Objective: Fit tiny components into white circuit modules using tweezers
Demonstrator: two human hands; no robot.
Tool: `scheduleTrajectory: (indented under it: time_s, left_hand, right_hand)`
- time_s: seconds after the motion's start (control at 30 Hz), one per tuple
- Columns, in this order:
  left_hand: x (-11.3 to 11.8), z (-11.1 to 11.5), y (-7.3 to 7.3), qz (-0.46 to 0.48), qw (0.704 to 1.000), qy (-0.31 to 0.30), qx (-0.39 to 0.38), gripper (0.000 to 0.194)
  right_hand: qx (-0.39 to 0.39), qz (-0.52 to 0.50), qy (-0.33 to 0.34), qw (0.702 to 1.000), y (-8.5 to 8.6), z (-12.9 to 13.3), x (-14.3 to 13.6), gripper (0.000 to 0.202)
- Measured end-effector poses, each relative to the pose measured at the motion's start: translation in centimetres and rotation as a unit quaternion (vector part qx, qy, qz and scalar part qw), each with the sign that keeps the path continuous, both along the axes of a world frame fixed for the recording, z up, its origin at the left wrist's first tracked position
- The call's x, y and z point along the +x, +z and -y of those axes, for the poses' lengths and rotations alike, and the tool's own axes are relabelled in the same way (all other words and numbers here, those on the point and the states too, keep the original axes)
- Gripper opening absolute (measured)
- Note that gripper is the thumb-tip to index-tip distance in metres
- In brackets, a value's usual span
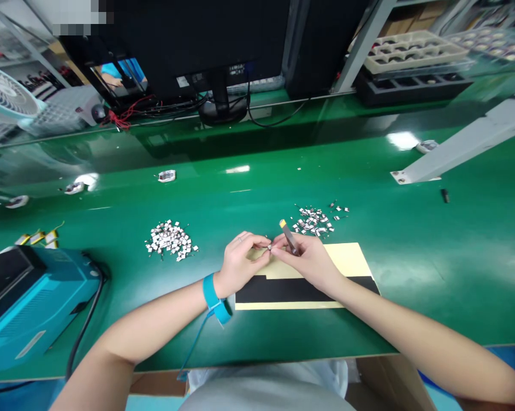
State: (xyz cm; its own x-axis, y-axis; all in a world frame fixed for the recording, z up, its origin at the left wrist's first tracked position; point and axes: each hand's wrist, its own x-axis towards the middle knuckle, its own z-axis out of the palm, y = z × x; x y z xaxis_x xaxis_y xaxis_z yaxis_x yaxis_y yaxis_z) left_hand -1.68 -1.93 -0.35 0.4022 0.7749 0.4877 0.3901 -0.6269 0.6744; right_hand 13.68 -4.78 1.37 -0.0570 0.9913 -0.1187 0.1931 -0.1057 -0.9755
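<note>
My left hand (242,260), wearing a teal wrist strap (213,297), is closed in a pinch on a small white part (270,248). Against it, the thumb and fingertips of my right hand (306,257) meet at the same spot. Tucked in that right hand is a pair of dark tweezers (288,237), its yellow-marked end pointing up and away. Both hands are over a pale yellow sheet with a black strip (283,289). Fingers partly hide the small part, so its details cannot be made out.
Piles of small white parts lie left (169,240) and right (313,221) of my hands. A teal machine (39,308) with a black cable stands at left. A metal post (462,140) is bolted down at right. Behind are a monitor (189,40) and trays (415,51).
</note>
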Motion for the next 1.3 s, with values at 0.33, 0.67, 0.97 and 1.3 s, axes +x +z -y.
scheduleTrajectory:
  time_s: [0.33,0.67,0.97,1.3]
  left_hand:
    - [-0.1,0.0,0.1,0.012,1.0,-0.005,0.019,0.007]
    - [0.1,-0.1,0.4,-0.025,0.996,-0.078,0.037,0.024]
    - [-8.3,-7.2,7.7,-0.289,0.95,0.12,0.012,0.017]
    - [-11.5,-7.5,4.3,-0.564,0.808,0.134,-0.105,0.02]
  right_hand:
    - [-0.037,-0.092,-0.008,0.995,-0.3,-0.3,0.2,0.027]
    - [-0.056,-0.048,0.043,0.996,-0.3,-0.7,1.1,0.024]
    - [0.245,0.394,-0.084,0.882,-0.4,-2.2,5.6,0.01]
    - [0.307,0.376,0.059,0.872,-0.8,-0.7,3.9,0.017]
